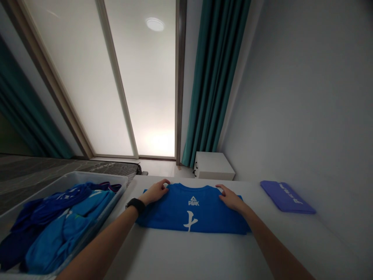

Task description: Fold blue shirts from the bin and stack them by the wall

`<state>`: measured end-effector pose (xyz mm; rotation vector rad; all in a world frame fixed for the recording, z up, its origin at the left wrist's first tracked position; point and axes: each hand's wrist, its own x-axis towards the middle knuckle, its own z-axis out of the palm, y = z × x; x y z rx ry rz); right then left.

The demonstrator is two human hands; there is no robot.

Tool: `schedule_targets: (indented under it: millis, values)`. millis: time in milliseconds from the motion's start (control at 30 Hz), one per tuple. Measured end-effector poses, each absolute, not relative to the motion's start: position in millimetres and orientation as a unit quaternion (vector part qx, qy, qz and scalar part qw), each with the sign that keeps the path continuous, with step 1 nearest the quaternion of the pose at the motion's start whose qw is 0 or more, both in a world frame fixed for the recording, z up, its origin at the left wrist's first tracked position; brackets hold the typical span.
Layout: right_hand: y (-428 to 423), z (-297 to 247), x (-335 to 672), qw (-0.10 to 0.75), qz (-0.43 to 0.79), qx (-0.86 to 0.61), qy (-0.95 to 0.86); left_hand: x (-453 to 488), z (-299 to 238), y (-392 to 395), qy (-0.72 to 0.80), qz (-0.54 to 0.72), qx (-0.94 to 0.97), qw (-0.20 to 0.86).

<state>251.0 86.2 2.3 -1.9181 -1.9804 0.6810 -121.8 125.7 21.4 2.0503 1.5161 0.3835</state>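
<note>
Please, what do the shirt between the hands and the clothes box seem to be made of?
Shirt: matte fabric, since it lies folded flat without shine; exact fibre unclear.
Clothes box: likely smooth, translucent plastic, judging by its pale, cloudy rim and rounded corner.

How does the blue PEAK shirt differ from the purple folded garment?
The blue PEAK shirt spreads wide; the purple garment looks smaller. The left hand and right hand touch the blue PEAK shirt; neither touches the purple garment. Both bear white markings and lie on the white table.
</note>
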Motion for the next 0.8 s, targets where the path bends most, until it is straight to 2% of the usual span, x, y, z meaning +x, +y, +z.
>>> schedule_targets:
  millis: [500, 800]
  values:
    - [96, -10, 254, 0.198, 0.239, -0.676, -0.668, -119, 11, 136, 0.592, 0.178, 0.734, 0.281]
    - [85, -11, 261, 0.243, 0.271, -0.626, -0.69, -126, 21, 131, 0.502, 0.215, 0.759, 0.355]
